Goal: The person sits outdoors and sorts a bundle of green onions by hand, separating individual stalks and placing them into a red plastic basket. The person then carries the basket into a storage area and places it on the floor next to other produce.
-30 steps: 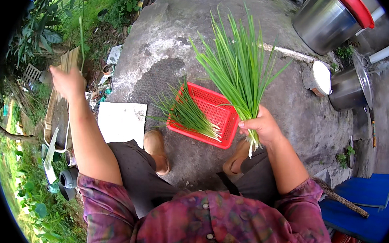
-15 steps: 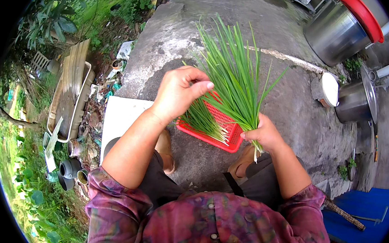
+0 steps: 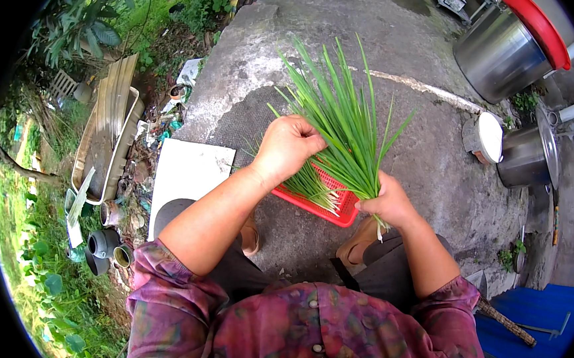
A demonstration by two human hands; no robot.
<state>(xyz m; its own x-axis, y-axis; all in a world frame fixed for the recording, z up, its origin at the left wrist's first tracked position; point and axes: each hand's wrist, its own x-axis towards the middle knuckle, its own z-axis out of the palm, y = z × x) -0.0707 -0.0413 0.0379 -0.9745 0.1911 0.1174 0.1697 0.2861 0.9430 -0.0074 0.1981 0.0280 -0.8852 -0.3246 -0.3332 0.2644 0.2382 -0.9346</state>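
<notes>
Concrete ground carries a red basket; right hand clamps the chives, left hand should pinch one leaf gently.

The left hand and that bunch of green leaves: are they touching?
Touching. The head view shows the left hand curled with its fingertips pressed into the bunch of green leaves, no gap visible, while the right hand holds the bunch at its base.

My left hand covers much of the red basket; my fingertips vanish among the chive leaves.
</notes>
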